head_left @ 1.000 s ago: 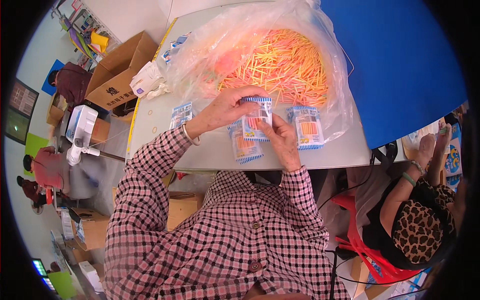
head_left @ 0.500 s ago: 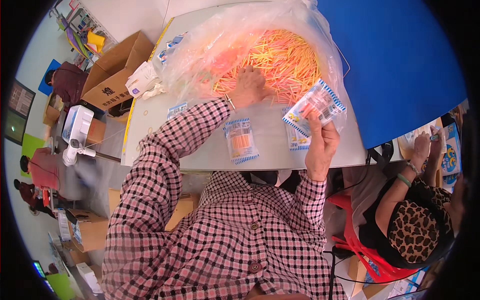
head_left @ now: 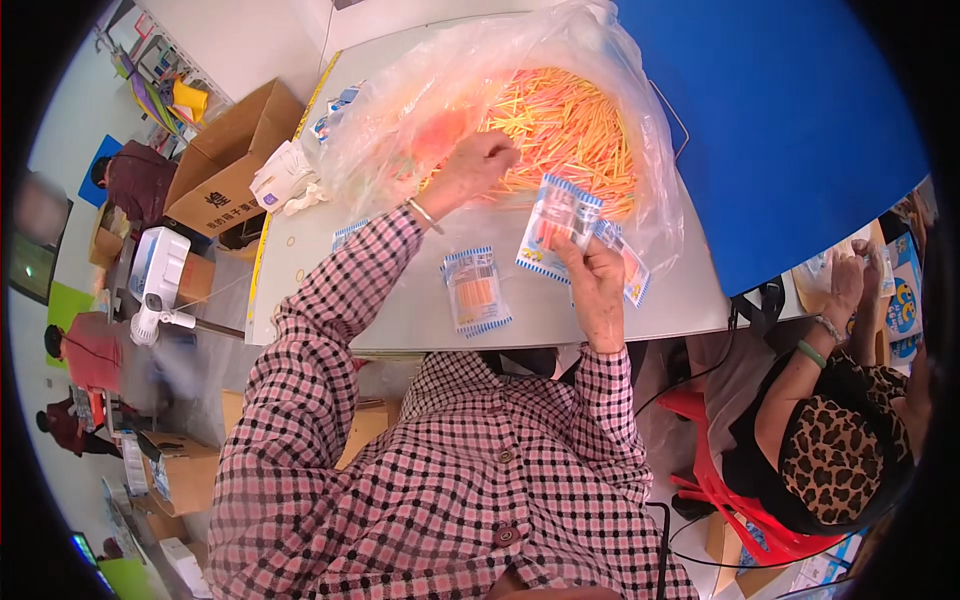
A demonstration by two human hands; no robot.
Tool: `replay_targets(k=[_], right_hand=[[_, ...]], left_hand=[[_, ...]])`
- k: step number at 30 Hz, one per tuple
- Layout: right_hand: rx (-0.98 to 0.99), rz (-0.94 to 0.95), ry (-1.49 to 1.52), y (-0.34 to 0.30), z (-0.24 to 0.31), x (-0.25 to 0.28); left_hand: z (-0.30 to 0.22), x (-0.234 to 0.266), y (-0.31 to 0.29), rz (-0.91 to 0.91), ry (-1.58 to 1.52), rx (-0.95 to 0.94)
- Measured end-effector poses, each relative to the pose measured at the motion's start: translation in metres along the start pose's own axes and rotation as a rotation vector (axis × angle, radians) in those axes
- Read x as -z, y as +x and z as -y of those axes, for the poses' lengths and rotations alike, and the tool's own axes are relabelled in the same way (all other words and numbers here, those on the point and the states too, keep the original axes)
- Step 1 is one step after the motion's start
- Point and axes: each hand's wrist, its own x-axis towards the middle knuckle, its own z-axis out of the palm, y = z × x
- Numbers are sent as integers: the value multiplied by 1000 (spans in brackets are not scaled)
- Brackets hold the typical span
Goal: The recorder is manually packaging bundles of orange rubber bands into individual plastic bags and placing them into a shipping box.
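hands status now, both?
Left hand: closed in the orange sticks.
Right hand: holding a small blue-edged packet.

A pale grey rectangular tabletop (head_left: pixel 420 300) stands on a light floor (head_left: pixel 200 370). Behind it there is a big blue flat panel (head_left: pixel 790 130). At the left side an open brown cardboard box (head_left: pixel 235 160) stands (its flaps are up), near a white machine (head_left: pixel 160 275). A red plastic chair (head_left: pixel 740 500) stands at the right. The light is bright and even.
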Motion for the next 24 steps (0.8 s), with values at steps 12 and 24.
replay_targets(k=[12,24], right_hand=[[-224,316,178,1,11,-23],[-307,440,301,-2,6,-20]], left_hand=[[-68,29,-48,-56,-664,-158],[-76,16,-77,108,-832,1]])
